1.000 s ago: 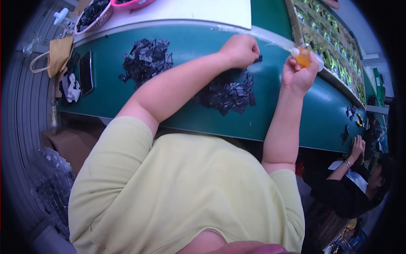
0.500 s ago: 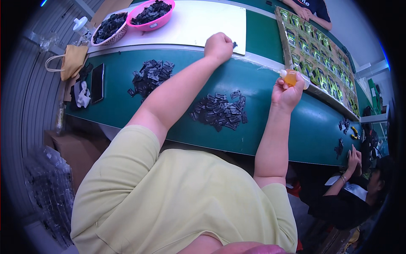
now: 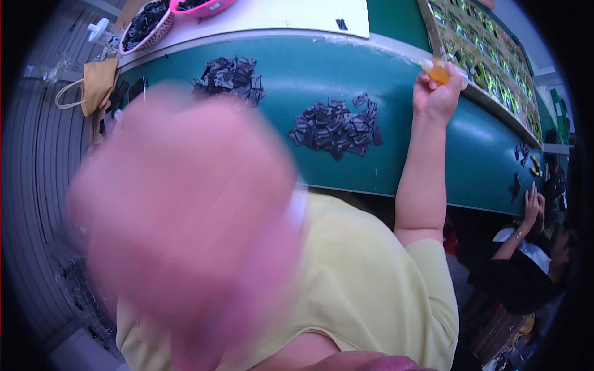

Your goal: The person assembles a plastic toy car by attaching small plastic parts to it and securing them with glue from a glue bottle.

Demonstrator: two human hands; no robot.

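Note:
My left hand [image 3: 185, 191] is a large blur close to the camera. Its fingers are too smeared to read, and it hides part of the table and my left arm. Over the table's far right, my right hand [image 3: 438, 99] is closed around a small clear bottle [image 3: 440, 72] with orange liquid and a white tip. Flat black plastic pieces lie in two heaps: a left heap [image 3: 232, 79], partly behind my left hand, and a middle heap [image 3: 339, 130]. A small black piece [image 3: 341, 24] rests near the right corner of the white board [image 3: 278, 15].
A pink-beige basket [image 3: 162, 36] and a bright pink bowl [image 3: 207, 8] hold more black pieces. Cells with yellow-green items fill a long tray [image 3: 468, 85]. Another person's hands [image 3: 533, 207] rest at the table's right end, near yellow-handled pliers [image 3: 534, 166]. A yellow bag [image 3: 98, 86] hangs left.
My left hand has swung back from the white board toward the camera, leaving a small black piece on the board. My right hand still holds the bottle. The whole view has shifted.

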